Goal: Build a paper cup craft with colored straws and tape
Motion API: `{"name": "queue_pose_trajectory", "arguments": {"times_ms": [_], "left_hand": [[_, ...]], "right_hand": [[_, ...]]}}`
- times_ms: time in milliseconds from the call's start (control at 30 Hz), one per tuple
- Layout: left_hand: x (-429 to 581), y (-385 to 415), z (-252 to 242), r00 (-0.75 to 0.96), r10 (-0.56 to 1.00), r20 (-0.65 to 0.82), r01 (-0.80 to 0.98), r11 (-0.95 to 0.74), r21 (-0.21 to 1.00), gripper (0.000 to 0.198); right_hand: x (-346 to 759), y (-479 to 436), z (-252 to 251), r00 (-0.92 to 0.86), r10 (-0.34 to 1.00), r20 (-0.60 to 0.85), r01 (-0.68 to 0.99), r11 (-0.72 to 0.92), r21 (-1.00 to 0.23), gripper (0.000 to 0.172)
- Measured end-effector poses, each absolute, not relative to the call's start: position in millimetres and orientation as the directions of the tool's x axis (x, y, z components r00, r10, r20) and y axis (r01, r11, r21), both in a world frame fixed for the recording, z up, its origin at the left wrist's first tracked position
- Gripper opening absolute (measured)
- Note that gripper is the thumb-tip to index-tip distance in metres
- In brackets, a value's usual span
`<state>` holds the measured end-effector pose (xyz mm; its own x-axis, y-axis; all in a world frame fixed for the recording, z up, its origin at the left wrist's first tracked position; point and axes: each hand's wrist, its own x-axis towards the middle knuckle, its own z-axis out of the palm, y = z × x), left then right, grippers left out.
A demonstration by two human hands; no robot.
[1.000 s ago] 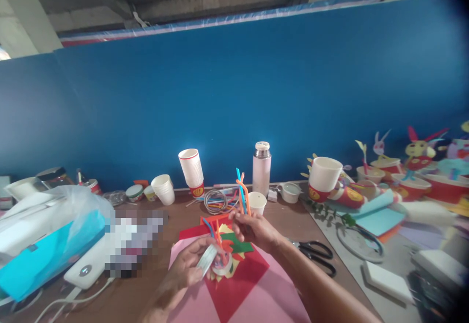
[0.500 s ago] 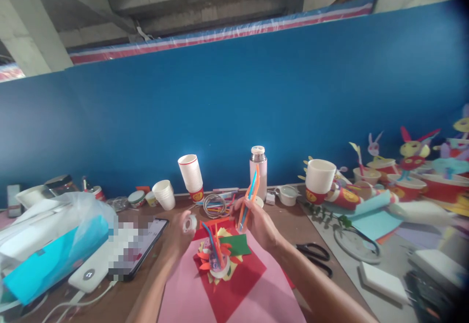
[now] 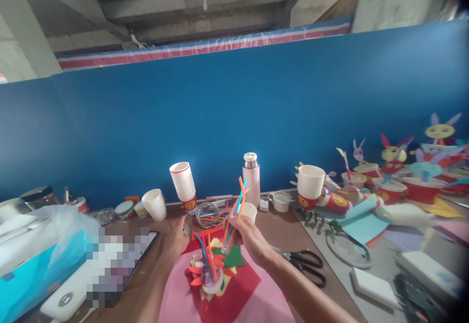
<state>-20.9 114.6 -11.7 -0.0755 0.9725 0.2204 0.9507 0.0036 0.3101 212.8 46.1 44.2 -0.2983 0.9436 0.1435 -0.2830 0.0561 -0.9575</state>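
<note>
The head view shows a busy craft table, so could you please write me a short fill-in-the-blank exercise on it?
1. The right hand holds orange and ____ strips.
2. The scissors have ____ handles.
3. Under the red paper lies a large ____ sheet.
4. In the picture, the tall cup stack stands to the ____ of the flask.

Missing words: blue; black; pink; left.

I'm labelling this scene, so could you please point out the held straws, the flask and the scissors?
Straws (image 3: 239,204): head view, upper lengths.
Flask (image 3: 252,180): head view, pink body.
Scissors (image 3: 296,258): head view, black handles.
</note>
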Motion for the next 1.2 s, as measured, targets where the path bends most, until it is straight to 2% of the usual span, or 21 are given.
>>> {"name": "queue_pose_trajectory", "arguments": {"times_ms": [100,200,267,300,333,367,400,467,667,800,900,1200], "left_hand": [[-6.0,99.5,1.2,-0.106,0.955,0.278,0.902,-0.026,0.43,0.051],[17.0,70.9,15.3,0.009,0.955,0.297,0.799,-0.185,0.572,0.033],[32.6,48.0,21.1,0.107,0.965,0.239,0.704,-0.244,0.667,0.039],[39.2,37.5,22.2,0.16,0.97,0.186,0.631,-0.245,0.736,0.044],[44.6,28.4,22.2,0.24,0.969,0.065,0.434,-0.167,0.885,0.045],[48.7,21.3,21.2,0.277,0.961,-0.019,0.269,-0.058,0.961,0.045],[51.5,16.4,19.4,0.304,0.951,-0.055,0.152,0.009,0.988,0.041],[53.8,12.7,14.1,0.326,0.941,-0.093,0.075,0.072,0.995,0.037],[53.2,18.5,-3.4,0.248,0.965,-0.088,0.061,0.075,0.995,0.038],[54.4,17.5,-12.5,0.199,0.976,-0.087,0.059,0.076,0.995,0.039],[55.0,17.4,-15.5,0.192,0.978,-0.084,0.048,0.076,0.996,0.04],[53.8,18.1,-12.4,0.306,0.947,-0.093,-0.063,0.117,0.991,0.039]], "right_hand": [[213.0,48.8,40.7,-0.313,0.935,0.168,-0.243,0.092,-0.966,0.039],[214.6,55.9,31.5,-0.329,0.928,0.176,-0.143,0.135,-0.981,0.04],[215.4,61.2,23.4,-0.358,0.917,0.177,-0.101,0.15,-0.984,0.043],[215.5,63.4,19.4,-0.375,0.91,0.178,-0.088,0.156,-0.984,0.044],[215.3,64.9,15.9,-0.394,0.901,0.18,-0.074,0.164,-0.984,0.045],[214.8,65.8,13.0,-0.412,0.893,0.183,-0.062,0.173,-0.983,0.046],[214.2,66.1,10.8,-0.429,0.884,0.185,-0.051,0.181,-0.982,0.046],[212.8,65.4,8.9,-0.458,0.869,0.189,-0.034,0.196,-0.98,0.046],[210.2,61.6,14.2,-0.491,0.835,0.249,0.017,0.295,-0.955,0.036],[206.5,59.0,15.7,-0.428,0.876,0.22,0.12,0.296,-0.948,0.025],[204.0,56.9,16.1,-0.374,0.904,0.205,0.179,0.287,-0.941,0.024],[204.1,51.9,21.2,-0.511,0.844,0.162,0.048,0.216,-0.975,0.02]]}}
